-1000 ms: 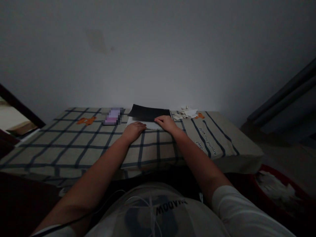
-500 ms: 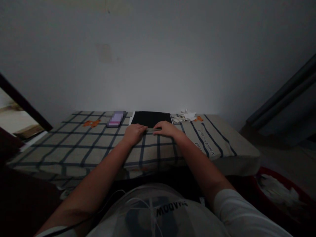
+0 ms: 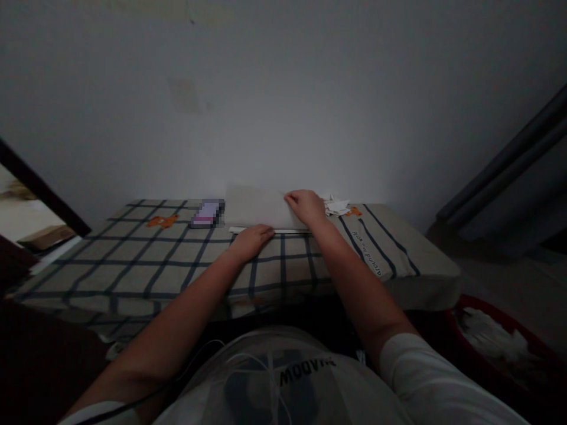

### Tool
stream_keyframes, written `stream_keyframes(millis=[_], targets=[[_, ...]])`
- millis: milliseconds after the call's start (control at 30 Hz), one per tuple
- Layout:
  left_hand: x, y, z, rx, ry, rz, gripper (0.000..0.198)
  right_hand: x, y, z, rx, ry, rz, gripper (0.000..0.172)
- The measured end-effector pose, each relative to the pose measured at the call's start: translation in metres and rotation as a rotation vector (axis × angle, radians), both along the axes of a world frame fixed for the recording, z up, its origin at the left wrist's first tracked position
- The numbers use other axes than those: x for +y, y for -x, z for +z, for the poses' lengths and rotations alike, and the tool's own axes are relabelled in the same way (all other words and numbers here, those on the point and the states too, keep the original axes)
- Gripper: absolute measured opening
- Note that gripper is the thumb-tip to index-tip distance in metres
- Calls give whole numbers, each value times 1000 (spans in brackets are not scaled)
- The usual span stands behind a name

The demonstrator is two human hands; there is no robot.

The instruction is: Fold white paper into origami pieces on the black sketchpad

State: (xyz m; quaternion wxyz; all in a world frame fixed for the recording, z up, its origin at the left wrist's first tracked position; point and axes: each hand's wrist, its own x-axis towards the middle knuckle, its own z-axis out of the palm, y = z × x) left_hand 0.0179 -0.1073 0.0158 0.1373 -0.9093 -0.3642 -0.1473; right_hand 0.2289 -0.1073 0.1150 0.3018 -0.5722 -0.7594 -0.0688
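A pale sheet of paper (image 3: 257, 206) stands partly raised at the middle of the cloth-covered table, its top edge slightly blurred. My right hand (image 3: 306, 206) is closed in a pinch on the upper right part of this sheet. Under it, a white edge of paper (image 3: 234, 229) shows along the near side. My left hand (image 3: 254, 241) lies low at that near edge, palm down, fingers stretched out and touching the paper. The black sheet seen earlier is hidden from view.
A phone (image 3: 207, 213) with a blurred-out screen lies left of the paper. Torn white paper scraps (image 3: 336, 205) lie to the right. The checked tablecloth (image 3: 146, 260) meets a grey wall (image 3: 283, 106) at the back. A red bin (image 3: 463, 304) holding white waste stands at lower right.
My right hand has moved up and away from the near edge with the pale sheet, which now covers the black one. My left hand has shifted slightly right along the near edge.
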Motion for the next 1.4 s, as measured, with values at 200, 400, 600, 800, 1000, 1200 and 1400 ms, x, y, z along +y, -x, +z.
stream_keyframes(millis=[200,400,600,800,1000,1200,1400], targets=[[9,1,-1,13,61,162,38,-4,-7,26,111,-263,-166,38],[4,-4,-1,70,60,74,34,-5,-12,33,139,-541,-88,38],[19,0,-11,31,62,151,46,4,-5,3,-103,-437,129,34],[27,12,-17,9,144,221,42,20,5,-53,-264,-81,211,36],[22,13,-13,-41,129,261,39,28,5,-79,-294,107,175,35],[21,13,-17,-89,107,280,35,33,2,-91,-294,146,137,37],[23,13,-19,-121,113,285,35,37,1,-99,-252,116,168,35]])
